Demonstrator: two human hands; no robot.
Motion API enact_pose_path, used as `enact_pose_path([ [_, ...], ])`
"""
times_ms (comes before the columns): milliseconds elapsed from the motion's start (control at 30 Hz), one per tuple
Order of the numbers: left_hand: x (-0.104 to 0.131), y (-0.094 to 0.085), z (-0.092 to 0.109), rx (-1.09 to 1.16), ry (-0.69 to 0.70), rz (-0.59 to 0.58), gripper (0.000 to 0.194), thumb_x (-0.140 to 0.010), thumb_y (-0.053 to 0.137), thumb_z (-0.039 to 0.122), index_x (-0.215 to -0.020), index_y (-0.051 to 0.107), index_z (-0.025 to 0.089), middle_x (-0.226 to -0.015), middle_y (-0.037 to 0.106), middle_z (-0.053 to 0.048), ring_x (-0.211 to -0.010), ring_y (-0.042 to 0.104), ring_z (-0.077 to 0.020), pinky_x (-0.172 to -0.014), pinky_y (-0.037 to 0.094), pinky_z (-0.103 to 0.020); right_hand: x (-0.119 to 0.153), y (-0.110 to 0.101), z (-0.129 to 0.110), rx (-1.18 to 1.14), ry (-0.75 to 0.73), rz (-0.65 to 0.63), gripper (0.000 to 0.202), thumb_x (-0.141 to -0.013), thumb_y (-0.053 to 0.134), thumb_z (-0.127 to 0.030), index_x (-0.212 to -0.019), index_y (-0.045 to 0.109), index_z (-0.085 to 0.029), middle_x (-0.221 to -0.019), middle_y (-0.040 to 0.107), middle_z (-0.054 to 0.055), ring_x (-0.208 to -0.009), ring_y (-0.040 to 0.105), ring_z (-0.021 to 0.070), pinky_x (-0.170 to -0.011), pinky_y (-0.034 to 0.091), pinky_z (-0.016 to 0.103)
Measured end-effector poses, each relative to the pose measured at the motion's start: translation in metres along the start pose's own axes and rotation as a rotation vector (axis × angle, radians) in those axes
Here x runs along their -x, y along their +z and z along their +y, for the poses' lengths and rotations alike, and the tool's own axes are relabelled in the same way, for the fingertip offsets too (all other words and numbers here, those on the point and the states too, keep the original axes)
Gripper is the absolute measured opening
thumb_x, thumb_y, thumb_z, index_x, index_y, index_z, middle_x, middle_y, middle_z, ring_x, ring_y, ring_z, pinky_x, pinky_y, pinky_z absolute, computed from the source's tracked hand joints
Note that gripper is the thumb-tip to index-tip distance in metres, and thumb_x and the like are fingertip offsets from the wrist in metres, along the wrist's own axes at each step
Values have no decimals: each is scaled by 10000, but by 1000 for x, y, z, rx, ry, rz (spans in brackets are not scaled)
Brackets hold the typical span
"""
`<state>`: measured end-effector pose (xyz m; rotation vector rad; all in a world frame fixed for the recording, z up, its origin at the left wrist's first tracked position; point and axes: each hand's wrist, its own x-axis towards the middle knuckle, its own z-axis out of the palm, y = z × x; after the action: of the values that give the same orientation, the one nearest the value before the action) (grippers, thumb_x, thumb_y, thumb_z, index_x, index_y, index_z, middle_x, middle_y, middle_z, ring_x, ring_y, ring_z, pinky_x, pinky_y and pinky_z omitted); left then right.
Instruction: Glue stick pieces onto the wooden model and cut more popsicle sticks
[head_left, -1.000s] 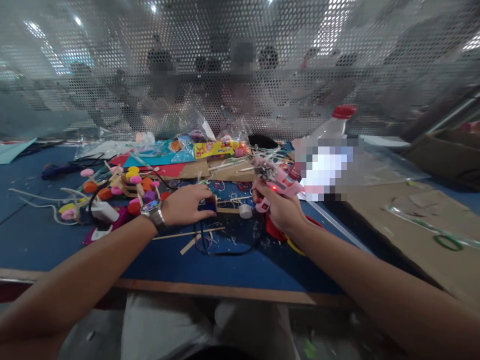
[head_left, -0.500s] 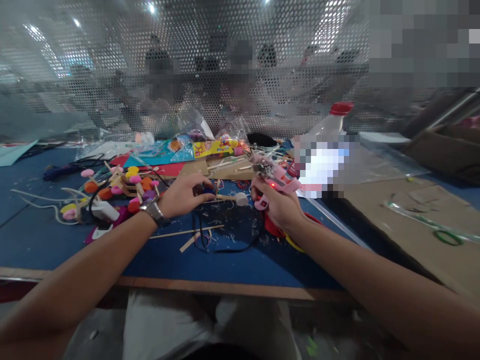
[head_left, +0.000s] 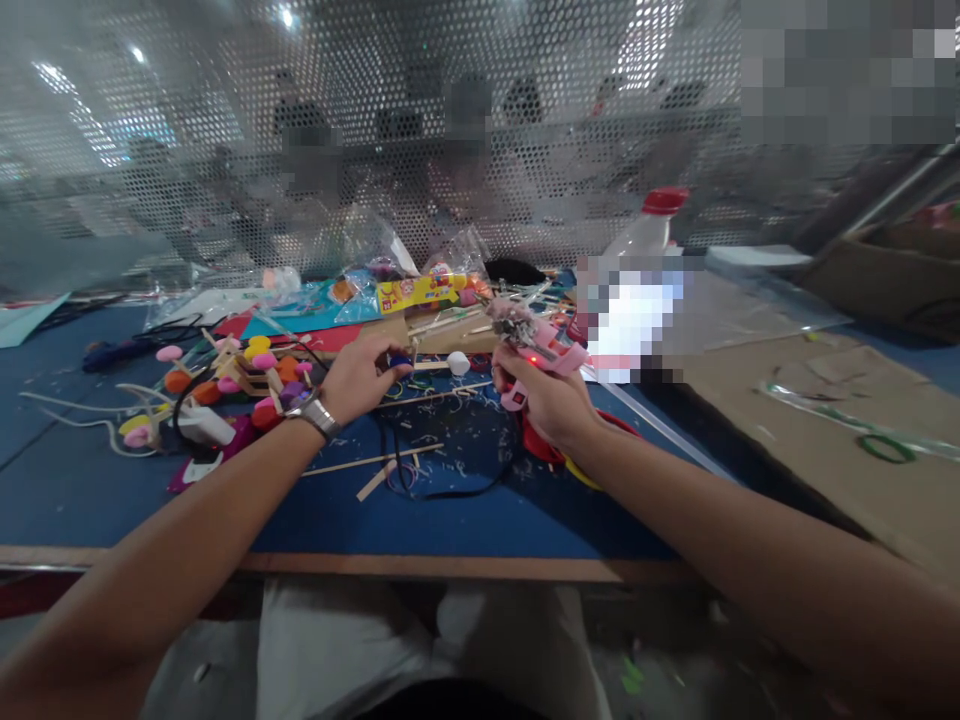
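My left hand (head_left: pixel 360 378) grips a small dark-blue piece (head_left: pixel 401 366) between thumb and fingers, a pale wooden stick (head_left: pixel 430 367) reaching right from it to a round white disc (head_left: pixel 458 363), above the middle of the blue table (head_left: pixel 480 535). My right hand (head_left: pixel 553 398) is wrapped around a pink gun-shaped tool (head_left: pixel 562 356), its red light glowing, just right of the disc. Left of my watch sits a cluster of wooden sticks with pink, orange and yellow round pieces (head_left: pixel 259 376); a white plug-like block (head_left: pixel 208 425) lies nearer. Loose sticks and a flat black cord (head_left: pixel 457 495) lie on the near side. At the far side rest a yellow printed packet (head_left: pixel 420 291) and, farther right, a clear bottle with a red cap (head_left: pixel 665 201). Brown cardboard (head_left: pixel 780 480) covers the right.
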<state>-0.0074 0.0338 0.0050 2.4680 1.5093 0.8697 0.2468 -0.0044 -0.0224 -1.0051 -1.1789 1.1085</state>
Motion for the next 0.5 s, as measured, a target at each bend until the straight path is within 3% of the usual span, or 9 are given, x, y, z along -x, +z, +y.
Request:
enact_pose_path([
  [500,-2,12,-7,1,-2,-22,136,-836,679,166,-963,676,211,-976,726,-38,-818,683,-174,-765,554,-312,1,0,-1,-17,16,-44,355,-752,760,-548,-728,620,-223,-587,572,-28,-545,480,117,-488,348,267],
])
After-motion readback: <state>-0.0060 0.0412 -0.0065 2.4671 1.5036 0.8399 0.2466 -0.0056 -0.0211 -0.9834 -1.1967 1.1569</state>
